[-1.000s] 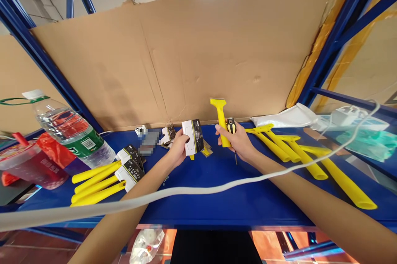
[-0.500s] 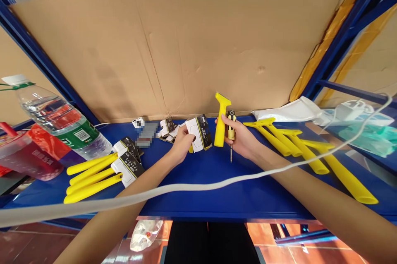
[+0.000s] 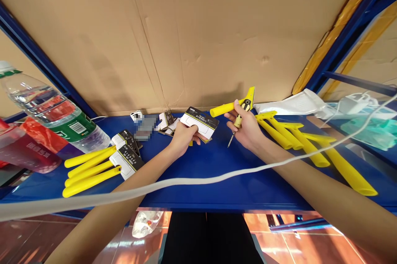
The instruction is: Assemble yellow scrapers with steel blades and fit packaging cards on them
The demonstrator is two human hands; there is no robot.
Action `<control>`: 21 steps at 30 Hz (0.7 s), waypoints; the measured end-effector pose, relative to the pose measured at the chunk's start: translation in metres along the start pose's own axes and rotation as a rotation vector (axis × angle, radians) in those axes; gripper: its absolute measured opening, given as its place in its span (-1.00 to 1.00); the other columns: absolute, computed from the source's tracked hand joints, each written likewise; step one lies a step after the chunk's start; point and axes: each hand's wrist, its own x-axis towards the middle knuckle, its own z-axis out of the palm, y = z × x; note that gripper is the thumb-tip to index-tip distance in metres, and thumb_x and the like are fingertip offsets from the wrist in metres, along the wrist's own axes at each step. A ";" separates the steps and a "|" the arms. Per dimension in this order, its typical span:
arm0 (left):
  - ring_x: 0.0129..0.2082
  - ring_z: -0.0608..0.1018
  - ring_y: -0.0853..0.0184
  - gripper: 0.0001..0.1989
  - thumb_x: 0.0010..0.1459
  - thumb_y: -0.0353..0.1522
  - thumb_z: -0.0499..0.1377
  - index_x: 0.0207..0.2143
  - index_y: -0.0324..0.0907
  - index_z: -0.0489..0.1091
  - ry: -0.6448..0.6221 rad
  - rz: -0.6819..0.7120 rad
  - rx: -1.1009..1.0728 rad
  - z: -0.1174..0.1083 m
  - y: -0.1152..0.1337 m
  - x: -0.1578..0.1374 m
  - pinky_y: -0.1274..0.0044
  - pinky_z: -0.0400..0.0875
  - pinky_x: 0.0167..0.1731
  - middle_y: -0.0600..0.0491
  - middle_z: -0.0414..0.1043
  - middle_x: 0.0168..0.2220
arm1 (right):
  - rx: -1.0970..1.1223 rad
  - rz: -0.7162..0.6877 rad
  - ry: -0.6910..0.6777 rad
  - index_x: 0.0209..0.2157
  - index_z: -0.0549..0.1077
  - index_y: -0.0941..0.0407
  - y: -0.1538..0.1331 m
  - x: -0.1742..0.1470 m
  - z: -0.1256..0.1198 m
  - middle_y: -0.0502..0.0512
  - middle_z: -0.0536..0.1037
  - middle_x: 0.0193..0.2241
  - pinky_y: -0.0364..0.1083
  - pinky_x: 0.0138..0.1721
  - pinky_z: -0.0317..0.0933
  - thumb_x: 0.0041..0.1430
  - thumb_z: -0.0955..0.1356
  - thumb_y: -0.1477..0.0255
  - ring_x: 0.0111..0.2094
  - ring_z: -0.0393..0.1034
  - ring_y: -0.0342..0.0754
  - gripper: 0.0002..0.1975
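My left hand (image 3: 182, 138) is closed on a black-and-white printed card sleeve (image 3: 200, 123), thumb on top; a bit of yellow shows beneath it. In my right hand (image 3: 243, 125) are a yellow scraper (image 3: 226, 108), its handle pointing left and its head up to the right, and a screwdriver (image 3: 238, 120) with a yellow-and-black handle, its tip pointing down. Scraper and sleeve are apart. Several yellow scrapers (image 3: 313, 154) lie on the blue table to the right. On the left, several yellow handles (image 3: 89, 169) stick out from printed card sleeves (image 3: 127, 160).
A water bottle (image 3: 58, 111) and a red cup (image 3: 27, 148) stand at the left. More cards (image 3: 166, 121) lie at the back by the cardboard wall (image 3: 198, 40). A white cable (image 3: 186, 181) crosses in front of the blue table (image 3: 217, 193). White packaging (image 3: 291, 102) lies at the back right.
My right hand has turned the scraper from upright to nearly level, head now to the right, and the screwdriver has tilted. My left hand has tipped the card sleeve to lie flatter.
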 end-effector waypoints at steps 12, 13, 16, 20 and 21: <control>-0.01 0.80 0.01 -0.64 -0.17 -0.55 0.22 -0.23 -0.19 0.47 0.022 -0.024 -0.020 -0.001 0.002 0.006 0.22 0.79 -0.03 -0.09 0.75 -0.17 | -0.049 -0.074 0.026 -0.23 0.44 0.04 0.008 0.000 -0.001 -0.07 0.60 -0.28 -0.30 -0.71 0.04 -0.06 0.81 0.07 -0.40 0.62 -0.16 -0.34; 0.02 0.79 0.00 -0.65 -0.16 -0.55 0.23 -0.23 -0.18 0.46 0.016 -0.022 -0.024 -0.001 0.002 0.006 0.18 0.78 0.03 -0.09 0.75 -0.16 | -0.054 -0.081 0.028 -0.23 0.44 0.04 0.009 0.000 -0.001 -0.08 0.60 -0.28 -0.30 -0.72 0.04 -0.07 0.81 0.06 -0.41 0.61 -0.16 -0.33; 0.04 0.78 0.02 -0.64 -0.16 -0.53 0.22 -0.22 -0.17 0.46 0.006 -0.011 -0.026 -0.001 0.000 0.007 0.17 0.74 0.08 -0.08 0.73 -0.15 | -0.086 -0.095 0.014 -0.24 0.44 0.04 0.010 0.001 -0.002 -0.08 0.59 -0.27 -0.30 -0.72 0.05 -0.14 0.81 0.01 -0.43 0.58 -0.18 -0.28; -0.13 0.77 0.15 -0.65 -0.11 -0.52 0.20 -0.19 -0.16 0.49 -0.003 0.047 0.089 -0.004 0.000 0.008 0.36 0.72 -0.12 -0.02 0.71 -0.20 | -0.118 -0.115 -0.030 -0.25 0.41 0.03 0.013 0.000 -0.002 -0.08 0.59 -0.27 -0.29 -0.73 0.04 -0.23 0.81 -0.08 -0.46 0.54 -0.20 -0.21; -0.23 0.75 0.20 -0.66 -0.09 -0.52 0.20 -0.20 -0.16 0.49 -0.001 0.077 0.154 -0.006 0.000 0.008 0.45 0.68 -0.24 0.01 0.70 -0.25 | -0.124 -0.115 -0.043 -0.25 0.40 0.03 0.013 -0.001 -0.001 -0.08 0.60 -0.27 -0.29 -0.73 0.03 -0.22 0.81 -0.09 -0.46 0.54 -0.19 -0.20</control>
